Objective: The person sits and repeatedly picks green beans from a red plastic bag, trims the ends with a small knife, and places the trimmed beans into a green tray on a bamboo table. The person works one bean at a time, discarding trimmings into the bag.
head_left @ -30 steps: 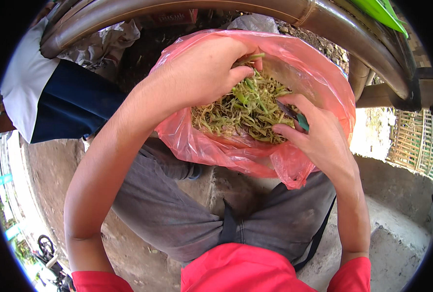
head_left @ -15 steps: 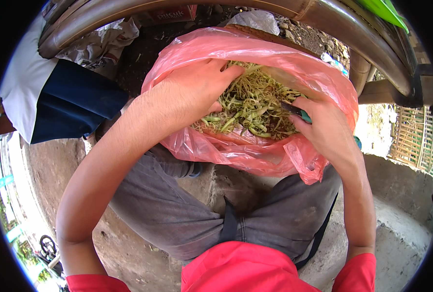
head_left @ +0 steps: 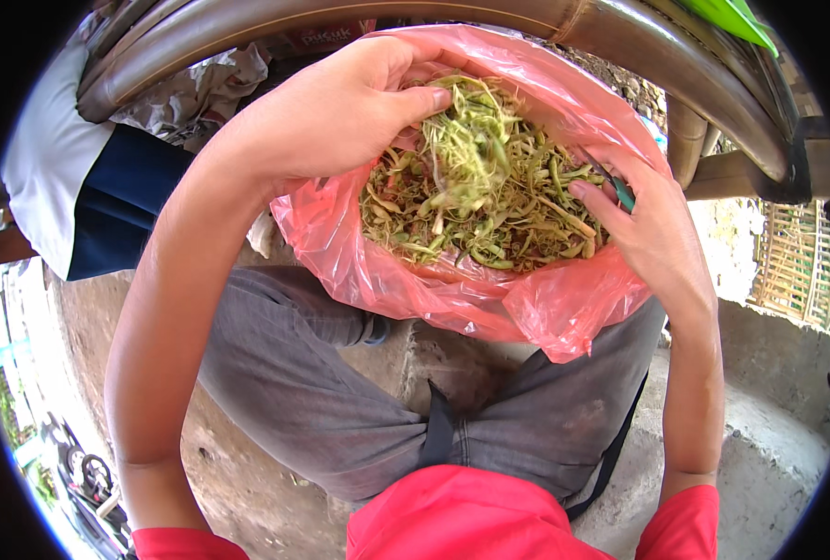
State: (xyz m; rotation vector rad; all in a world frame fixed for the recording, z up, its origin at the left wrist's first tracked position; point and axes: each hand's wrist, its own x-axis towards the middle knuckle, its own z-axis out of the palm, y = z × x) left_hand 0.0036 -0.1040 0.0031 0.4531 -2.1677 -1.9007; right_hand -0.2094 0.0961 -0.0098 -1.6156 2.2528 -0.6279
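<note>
- Bag (head_left: 424, 291), pink, open by the person's knees, with green shreds (head_left: 522, 229) inside.
- Left hand (head_left: 364, 112) above its left side, thumb beside a blurred clump (head_left: 471, 145); cannot tell whether fingers grip it.
- Right hand (head_left: 653, 210) grasping a green-handled cutter (head_left: 624, 194).

Plant scraps (head_left: 527, 224) lay in the bag (head_left: 406, 291), before the person's legs (head_left: 303, 392). The left hand (head_left: 364, 107) was over its left side, the right hand (head_left: 653, 210), holding a knife (head_left: 624, 196), over its right. Behind ran a pole (head_left: 490, 13).
</note>
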